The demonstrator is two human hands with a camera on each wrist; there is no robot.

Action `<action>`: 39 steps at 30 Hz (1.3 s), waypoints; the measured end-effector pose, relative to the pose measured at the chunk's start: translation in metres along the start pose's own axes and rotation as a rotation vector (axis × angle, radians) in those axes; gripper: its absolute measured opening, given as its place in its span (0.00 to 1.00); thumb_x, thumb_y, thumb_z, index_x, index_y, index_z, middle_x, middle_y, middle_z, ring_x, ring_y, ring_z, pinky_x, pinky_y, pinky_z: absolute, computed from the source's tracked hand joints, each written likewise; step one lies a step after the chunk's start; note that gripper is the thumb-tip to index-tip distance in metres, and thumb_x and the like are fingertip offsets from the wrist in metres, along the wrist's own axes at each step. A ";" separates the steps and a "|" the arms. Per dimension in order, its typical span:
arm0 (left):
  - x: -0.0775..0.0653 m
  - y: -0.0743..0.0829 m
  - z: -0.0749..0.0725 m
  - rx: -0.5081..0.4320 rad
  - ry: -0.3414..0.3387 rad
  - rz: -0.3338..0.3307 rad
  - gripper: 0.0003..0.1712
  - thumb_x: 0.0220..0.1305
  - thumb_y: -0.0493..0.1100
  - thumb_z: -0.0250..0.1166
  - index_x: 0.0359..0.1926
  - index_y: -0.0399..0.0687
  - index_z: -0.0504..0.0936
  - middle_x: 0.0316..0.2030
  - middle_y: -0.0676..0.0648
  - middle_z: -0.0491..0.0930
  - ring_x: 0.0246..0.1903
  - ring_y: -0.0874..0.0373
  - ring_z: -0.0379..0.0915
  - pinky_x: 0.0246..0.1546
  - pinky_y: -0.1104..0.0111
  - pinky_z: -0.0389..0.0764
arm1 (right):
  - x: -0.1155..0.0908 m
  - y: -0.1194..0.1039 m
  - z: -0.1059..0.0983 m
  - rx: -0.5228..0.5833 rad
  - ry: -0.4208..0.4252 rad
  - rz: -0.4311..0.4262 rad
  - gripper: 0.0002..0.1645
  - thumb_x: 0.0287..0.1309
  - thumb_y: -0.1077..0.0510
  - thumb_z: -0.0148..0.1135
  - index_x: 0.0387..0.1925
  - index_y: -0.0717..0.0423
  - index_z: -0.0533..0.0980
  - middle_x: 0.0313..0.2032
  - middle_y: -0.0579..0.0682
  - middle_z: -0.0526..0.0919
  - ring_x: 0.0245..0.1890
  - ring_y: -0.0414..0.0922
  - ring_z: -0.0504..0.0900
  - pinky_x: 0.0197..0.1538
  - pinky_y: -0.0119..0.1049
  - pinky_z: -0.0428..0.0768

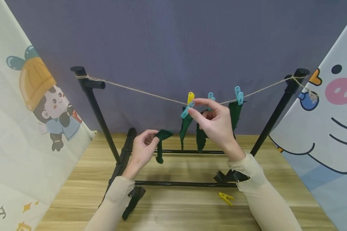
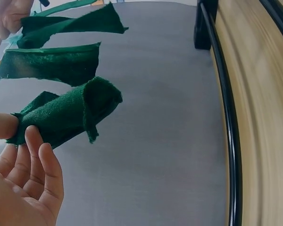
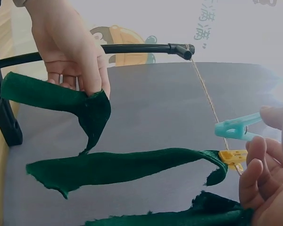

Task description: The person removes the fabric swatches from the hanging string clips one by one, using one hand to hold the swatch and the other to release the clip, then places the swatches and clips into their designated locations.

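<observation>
My left hand (image 1: 143, 149) pinches one end of a dark green cloth strip (image 1: 163, 134), whose other part hangs down folded, left of the hung strips. In my right hand (image 1: 219, 125), thumb and fingers pinch a light blue clothespin (image 1: 186, 110) by its handles, close to the twine (image 1: 133, 89); the right wrist view shows this clothespin (image 3: 233, 128) beside the twine with no cloth in it. Just by it, a yellow clothespin (image 1: 191, 97) fixes a green strip (image 1: 186, 125) to the twine. Two more blue clothespins (image 1: 239, 95) sit farther right, with green cloth (image 1: 235, 115) below, partly hidden by my right hand.
The twine sags between two black posts (image 1: 280, 110) of a rack with lower crossbars (image 1: 185, 184). A loose yellow clothespin (image 1: 226, 198) lies on the wooden tabletop (image 1: 191, 213). A dark strip (image 1: 129, 208) lies near my left forearm. Printed curtains (image 1: 321, 138) flank both sides.
</observation>
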State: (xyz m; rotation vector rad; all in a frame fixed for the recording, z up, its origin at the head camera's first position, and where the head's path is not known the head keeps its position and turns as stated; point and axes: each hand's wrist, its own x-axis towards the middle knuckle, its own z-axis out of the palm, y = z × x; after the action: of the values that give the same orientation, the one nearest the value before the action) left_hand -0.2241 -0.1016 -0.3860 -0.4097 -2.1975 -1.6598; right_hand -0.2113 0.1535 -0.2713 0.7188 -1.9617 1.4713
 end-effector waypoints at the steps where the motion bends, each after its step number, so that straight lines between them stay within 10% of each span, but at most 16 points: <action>1: 0.000 -0.001 -0.001 0.002 0.001 -0.001 0.10 0.72 0.35 0.66 0.50 0.44 0.89 0.35 0.40 0.88 0.29 0.56 0.80 0.33 0.72 0.79 | -0.001 0.001 0.000 -0.003 0.004 -0.001 0.18 0.63 0.66 0.74 0.55 0.58 0.86 0.42 0.49 0.89 0.12 0.40 0.72 0.16 0.32 0.69; 6: -0.001 -0.004 -0.002 0.010 0.004 0.001 0.10 0.71 0.34 0.65 0.50 0.43 0.89 0.34 0.40 0.87 0.30 0.50 0.81 0.33 0.72 0.79 | -0.006 0.003 -0.001 -0.008 0.014 -0.005 0.18 0.63 0.66 0.74 0.55 0.56 0.86 0.29 0.41 0.85 0.11 0.39 0.71 0.14 0.33 0.65; 27: -0.008 -0.013 -0.001 0.000 -0.008 -0.017 0.10 0.71 0.34 0.66 0.49 0.43 0.89 0.34 0.41 0.87 0.29 0.62 0.78 0.33 0.72 0.79 | -0.023 0.012 -0.002 0.050 -0.001 0.068 0.18 0.64 0.67 0.73 0.55 0.58 0.86 0.43 0.37 0.88 0.13 0.43 0.73 0.16 0.33 0.68; 39: -0.019 -0.022 -0.002 -0.030 -0.022 -0.064 0.10 0.72 0.34 0.64 0.50 0.43 0.89 0.32 0.40 0.85 0.30 0.51 0.81 0.33 0.72 0.80 | -0.043 0.020 -0.004 0.038 -0.020 0.110 0.17 0.66 0.66 0.72 0.55 0.58 0.85 0.39 0.36 0.87 0.14 0.45 0.73 0.18 0.33 0.72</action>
State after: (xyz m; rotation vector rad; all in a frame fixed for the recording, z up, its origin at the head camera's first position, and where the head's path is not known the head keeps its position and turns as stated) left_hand -0.2165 -0.1100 -0.4125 -0.3709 -2.2261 -1.7316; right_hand -0.1955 0.1652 -0.3143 0.6530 -2.0220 1.5760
